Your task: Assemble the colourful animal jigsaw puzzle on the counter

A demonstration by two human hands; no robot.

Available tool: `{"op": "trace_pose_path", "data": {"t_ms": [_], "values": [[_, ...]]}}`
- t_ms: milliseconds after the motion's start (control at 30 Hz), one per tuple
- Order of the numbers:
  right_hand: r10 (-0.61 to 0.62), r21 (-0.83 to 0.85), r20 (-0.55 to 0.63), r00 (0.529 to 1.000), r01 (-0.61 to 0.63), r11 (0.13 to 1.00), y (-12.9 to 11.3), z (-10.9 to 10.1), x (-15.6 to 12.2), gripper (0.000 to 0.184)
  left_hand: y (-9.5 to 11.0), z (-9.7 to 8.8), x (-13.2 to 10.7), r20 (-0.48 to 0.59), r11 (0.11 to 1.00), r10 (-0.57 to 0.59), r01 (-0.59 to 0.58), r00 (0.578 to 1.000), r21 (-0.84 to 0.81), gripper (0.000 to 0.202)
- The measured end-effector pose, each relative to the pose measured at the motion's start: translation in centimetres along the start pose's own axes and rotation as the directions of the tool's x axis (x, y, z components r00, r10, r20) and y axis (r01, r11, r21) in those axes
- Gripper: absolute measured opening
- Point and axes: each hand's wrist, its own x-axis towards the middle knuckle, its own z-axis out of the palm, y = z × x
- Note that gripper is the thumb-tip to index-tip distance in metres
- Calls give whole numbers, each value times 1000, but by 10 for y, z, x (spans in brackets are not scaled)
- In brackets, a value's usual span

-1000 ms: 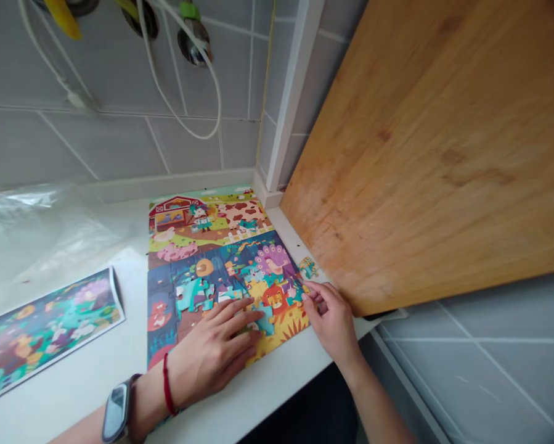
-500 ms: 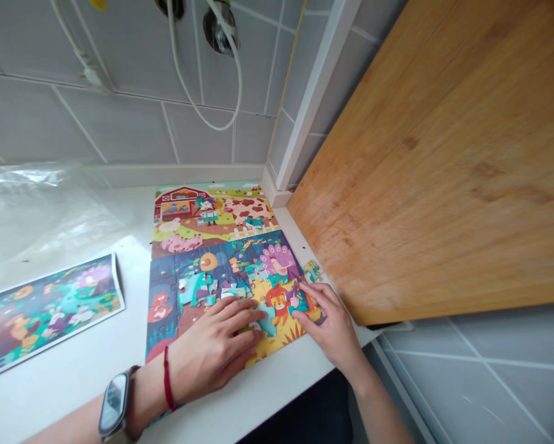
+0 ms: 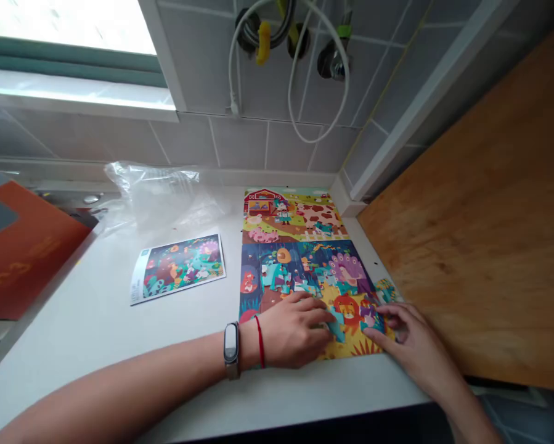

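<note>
A jigsaw puzzle (image 3: 283, 246) lies on the white counter, a farm scene above and a dark forest scene below. My right hand (image 3: 413, 339) pinches a small purple and teal puzzle piece (image 3: 370, 317) between thumb and fingers at the board's right side, beside the lion picture (image 3: 347, 308). My left hand (image 3: 299, 327) rests palm down over the lower part, its fingers spread beside a light teal puzzle piece (image 3: 336, 327); the area beneath it is hidden. Several loose pieces lie on the board, among them a teal puzzle piece (image 3: 274, 277).
A printed picture card (image 3: 179, 268) lies to the left of the puzzle. Behind it is crumpled clear plastic wrap (image 3: 161, 191). An orange box (image 3: 31, 246) stands far left. A loose patterned piece (image 3: 385, 290) lies by the leaning wooden board (image 3: 480, 246). A white cable (image 3: 346, 80) hangs above.
The view has swung left, bringing the window, the orange box and the whole picture card into sight. Both hands keep nearly the same places on the puzzle, the right one still pinching its piece.
</note>
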Motion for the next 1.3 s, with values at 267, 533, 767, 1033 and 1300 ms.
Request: {"op": "trace_pose_path", "data": {"t_ms": [267, 533, 767, 1033, 1300], "values": [[90, 147, -98, 991, -75, 986, 2, 9, -11, 58, 0, -2, 0, 14, 1000, 5, -5, 1000, 7, 18], [80, 88, -164, 983, -66, 994, 4, 14, -18, 63, 0, 0, 0, 12, 1000, 4, -4, 1000, 0, 18], [142, 261, -196, 970, -88, 961, 9, 18, -19, 51, 1, 1, 1, 7, 999, -1, 1, 1000, 35, 17], [166, 298, -203, 965, -101, 949, 4, 18, -16, 52, 1, 0, 0, 8, 998, 22, -23, 1000, 60, 21], [120, 201, -242, 963, -71, 977, -1, 15, -14, 52, 0, 0, -1, 10, 995, 50, -50, 999, 85, 20]]}}
